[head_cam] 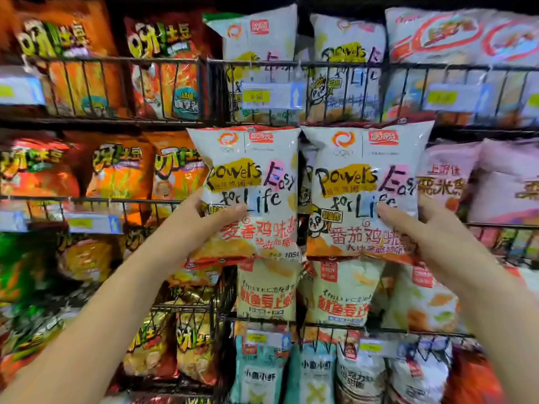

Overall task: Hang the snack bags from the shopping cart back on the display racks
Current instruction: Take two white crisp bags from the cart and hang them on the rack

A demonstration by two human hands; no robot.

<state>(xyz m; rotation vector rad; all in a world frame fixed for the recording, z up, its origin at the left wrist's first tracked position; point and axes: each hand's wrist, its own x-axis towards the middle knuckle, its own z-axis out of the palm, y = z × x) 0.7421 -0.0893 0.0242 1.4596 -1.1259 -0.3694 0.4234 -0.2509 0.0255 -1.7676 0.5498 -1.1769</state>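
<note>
Two white snack bags printed "Powers Easy for Life" are held up side by side in front of the wire display racks. My left hand (204, 217) grips the left bag (250, 170) at its lower left edge, thumb across the front. My right hand (420, 225) grips the right bag (364, 170) at its lower right edge, thumb on the front. Both bags stand upright, just below the rack row (291, 64) that holds matching white bags (347, 48). The shopping cart is out of view.
Black wire racks full of snack bags fill the whole view: orange bags (122, 170) at left, pink bags (481, 176) at right, cream and teal bags (265, 290) below. Price tags (271, 96) clip onto the rack fronts.
</note>
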